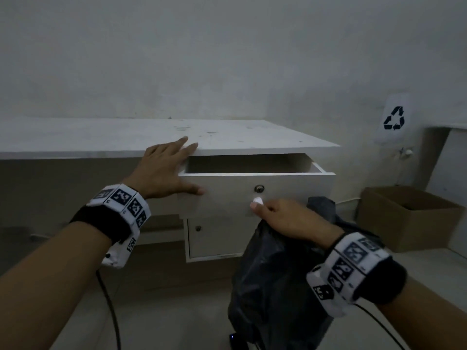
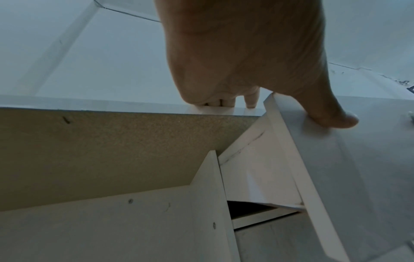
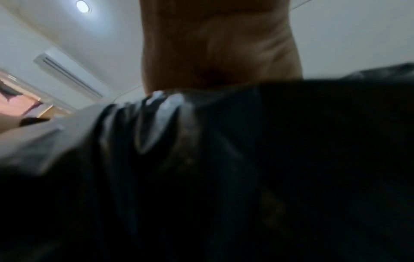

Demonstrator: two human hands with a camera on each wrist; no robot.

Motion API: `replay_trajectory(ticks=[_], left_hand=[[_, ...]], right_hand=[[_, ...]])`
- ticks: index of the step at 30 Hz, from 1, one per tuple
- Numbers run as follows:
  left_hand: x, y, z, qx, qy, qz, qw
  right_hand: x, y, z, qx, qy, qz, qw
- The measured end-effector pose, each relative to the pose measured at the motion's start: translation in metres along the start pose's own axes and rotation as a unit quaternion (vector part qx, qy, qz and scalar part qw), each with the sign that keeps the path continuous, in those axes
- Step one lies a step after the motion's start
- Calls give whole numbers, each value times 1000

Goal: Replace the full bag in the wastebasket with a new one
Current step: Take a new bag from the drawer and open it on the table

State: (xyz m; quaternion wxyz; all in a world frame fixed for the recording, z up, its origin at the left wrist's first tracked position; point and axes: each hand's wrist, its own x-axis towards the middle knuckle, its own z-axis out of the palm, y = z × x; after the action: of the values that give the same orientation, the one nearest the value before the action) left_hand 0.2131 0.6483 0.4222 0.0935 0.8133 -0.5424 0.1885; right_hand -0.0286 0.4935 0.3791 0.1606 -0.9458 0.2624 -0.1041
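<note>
A black plastic bag (image 1: 278,286) hangs from my right hand (image 1: 275,214), whose curled fingers grip its gathered top. The thumb and a finger of that hand also touch the drawer's white knob (image 1: 257,201). The white drawer (image 1: 222,193) is pulled partly out, and the inside that shows looks bare. My left hand (image 1: 177,170) lies open, with its straight fingers on the desk top's (image 1: 101,137) edge and its thumb against the drawer front. The left wrist view shows the same left hand (image 2: 246,62) and drawer front (image 2: 358,159). The bag (image 3: 246,177) fills the right wrist view below my right hand (image 3: 219,49). No wastebasket is in view.
A small cabinet door (image 1: 214,238) sits under the drawer. An open cardboard box (image 1: 409,215) stands on the floor at the right, below a recycling sign (image 1: 394,118) on the wall. A black cable (image 1: 111,311) hangs from my left wrist.
</note>
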Motion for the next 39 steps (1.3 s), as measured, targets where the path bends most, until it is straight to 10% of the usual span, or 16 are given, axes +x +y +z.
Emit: replay_trajectory(ticks=[9, 39], left_hand=[[-3, -2, -4, -74, 26, -14, 997], [8, -19, 44, -23, 207, 40, 977]], right_hand=[[30, -16, 13, -146, 220, 23, 964], [189, 5, 59, 122, 230, 164, 951]])
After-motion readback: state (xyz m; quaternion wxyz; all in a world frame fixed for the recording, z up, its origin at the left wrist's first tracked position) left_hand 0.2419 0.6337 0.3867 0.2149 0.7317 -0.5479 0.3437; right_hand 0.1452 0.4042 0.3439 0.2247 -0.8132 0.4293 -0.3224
